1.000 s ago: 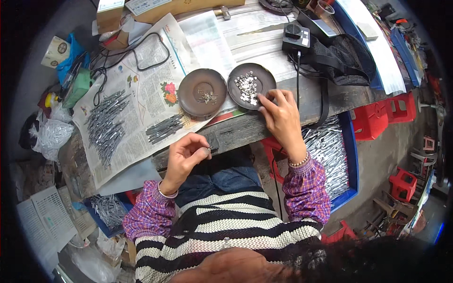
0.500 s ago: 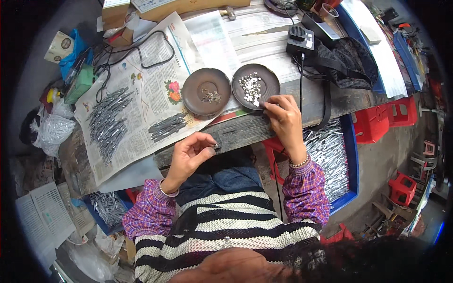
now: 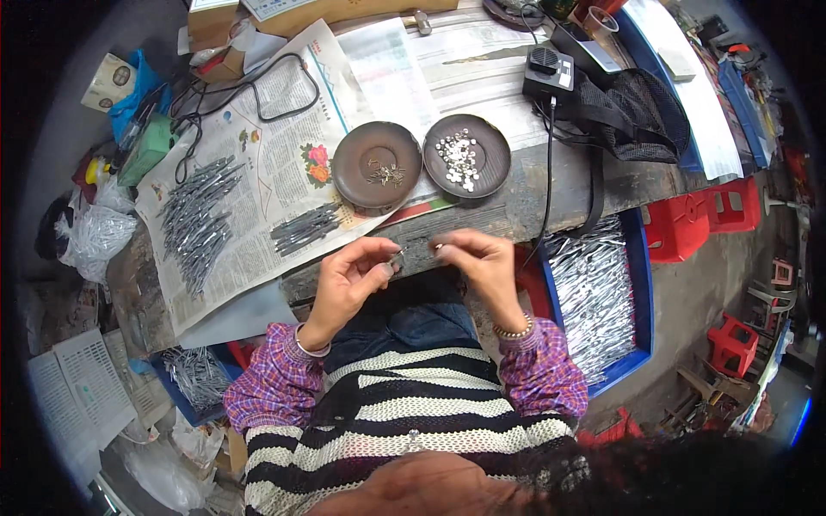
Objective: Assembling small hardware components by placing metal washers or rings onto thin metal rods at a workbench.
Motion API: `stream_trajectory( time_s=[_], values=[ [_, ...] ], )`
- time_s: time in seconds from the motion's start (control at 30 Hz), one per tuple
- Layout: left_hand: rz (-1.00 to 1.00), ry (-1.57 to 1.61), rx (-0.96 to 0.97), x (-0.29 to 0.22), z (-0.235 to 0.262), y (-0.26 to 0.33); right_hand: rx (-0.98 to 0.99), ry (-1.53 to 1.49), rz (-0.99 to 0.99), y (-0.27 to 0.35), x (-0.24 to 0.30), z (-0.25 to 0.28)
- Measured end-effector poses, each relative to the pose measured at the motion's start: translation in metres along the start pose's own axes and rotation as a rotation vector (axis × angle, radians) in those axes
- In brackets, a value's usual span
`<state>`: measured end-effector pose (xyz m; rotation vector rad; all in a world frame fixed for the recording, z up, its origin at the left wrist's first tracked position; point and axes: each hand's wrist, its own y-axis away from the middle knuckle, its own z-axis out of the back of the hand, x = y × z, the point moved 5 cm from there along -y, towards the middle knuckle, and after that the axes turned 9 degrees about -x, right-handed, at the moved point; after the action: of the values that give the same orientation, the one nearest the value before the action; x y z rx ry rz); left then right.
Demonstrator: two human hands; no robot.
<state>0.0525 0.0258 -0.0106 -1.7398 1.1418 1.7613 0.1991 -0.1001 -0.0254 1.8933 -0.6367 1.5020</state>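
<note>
My left hand (image 3: 348, 279) is above the table's front edge, its thumb and fingers closed on a small metal part (image 3: 396, 261), most of it hidden. Facing it across a short gap, my right hand (image 3: 483, 265) pinches something tiny that I cannot make out. Just beyond the hands stand two round brown dishes. Small brass-coloured pins lie in the left dish (image 3: 351, 172); small shiny round pieces fill the middle of the right dish (image 3: 494, 146). To the left, a short row of thin grey metal parts (image 3: 303, 230) rests on the newspaper (image 3: 277, 142).
A larger pile of grey metal parts (image 3: 198, 219) covers the newspaper's left side. Right of my lap, a blue tray (image 3: 647, 297) is full of shiny metal parts. A black device (image 3: 548, 73) trails a cable over the table edge. Red stools (image 3: 680, 225) stand at right.
My right hand has moved from the edge of the right dish down and left, close to my left hand. My left hand has hardly moved.
</note>
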Motion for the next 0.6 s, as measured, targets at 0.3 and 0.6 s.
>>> stream_trajectory(
  time_s=[0.3, 0.6],
  values=[
    [-0.079, -0.041, -0.008, -0.003, -0.004, 0.005, 0.035, -0.322, -0.254, 0.020, -0.032, -0.032],
    [-0.511, -0.472, -0.123, -0.023, -0.009, 0.010, 0.014, -0.365, -0.318, 0.024, -0.035, -0.037]
  ],
)
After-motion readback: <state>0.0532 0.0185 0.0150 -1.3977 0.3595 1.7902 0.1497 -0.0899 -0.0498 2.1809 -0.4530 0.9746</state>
